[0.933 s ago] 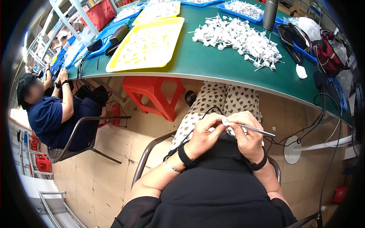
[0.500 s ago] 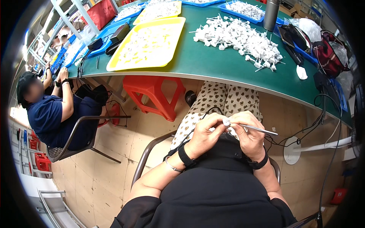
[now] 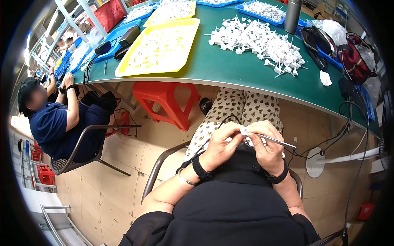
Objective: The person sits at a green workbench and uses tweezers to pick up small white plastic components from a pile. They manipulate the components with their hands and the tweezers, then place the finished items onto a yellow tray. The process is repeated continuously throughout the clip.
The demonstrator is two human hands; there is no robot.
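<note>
In front of my lap my two hands meet at a small white plastic piece point(image 3: 243, 131) with a rounded face. My left hand point(image 3: 221, 143) pinches it between thumb and fingertips. From the other side my right hand point(image 3: 269, 149) is closed around a slim metal tool point(image 3: 279, 142), whose free end sticks out to the right. The tool's other end is hidden by my fingers near the white piece, so its exact kind does not show.
On the green table point(image 3: 221, 71) ahead lies a heap of white stemmed pieces point(image 3: 258, 41). Left of it are a yellow tray point(image 3: 186, 57) of small parts and blue trays. A dark bottle point(image 3: 292, 17) stands behind the heap. A red stool point(image 3: 164, 98) is below; a co-worker point(image 3: 61, 123) sits left.
The metal tool's free end has shifted slightly left and down, and my right hand has turned a little. The white piece is angled slightly differently; my left hand is nearly still.
</note>
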